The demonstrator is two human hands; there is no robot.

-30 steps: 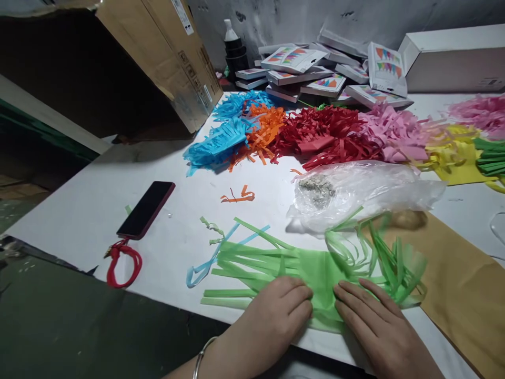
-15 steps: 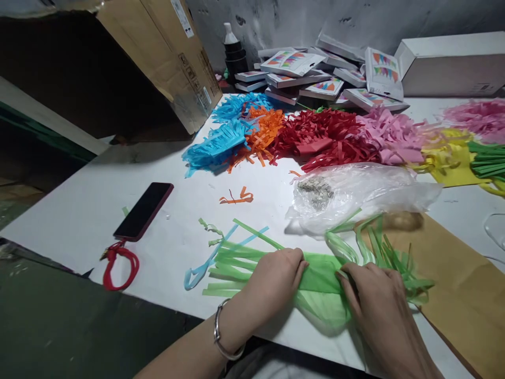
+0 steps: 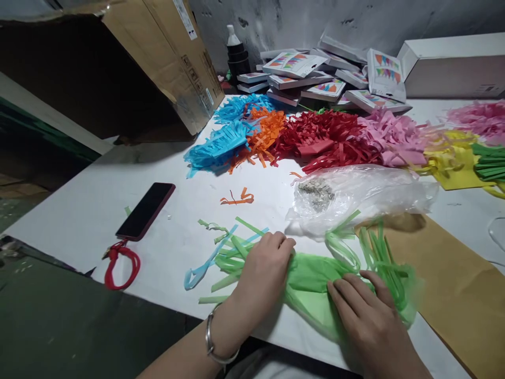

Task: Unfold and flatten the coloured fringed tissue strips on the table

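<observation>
A fringed piece of green tissue paper point(image 3: 311, 271) lies folded across the near edge of the white table, strips spreading from both ends. My left hand point(image 3: 265, 268) is closed on its left part, knuckles up, a bangle on the wrist. On the right, my right hand point(image 3: 365, 310) has its fingers bent over the paper near the right-hand strips; its thumb is hard to make out. A lower layer of the paper hangs toward me between the hands. Loose blue strips point(image 3: 201, 273) lie just left of the green fringe.
A phone point(image 3: 145, 210) with a red cord lies left. Behind are blue, orange, red point(image 3: 323, 137), pink and yellow fringed paper piles, a clear plastic bag point(image 3: 371, 189) and several flat printed boxes point(image 3: 294, 64). Brown paper point(image 3: 453, 295) is at right, a cardboard box point(image 3: 158, 52) far left.
My left hand has slid slightly left and up along the green paper. My right hand has moved a little down and its fingers now reach further over the paper. The right-hand strips have shifted.
</observation>
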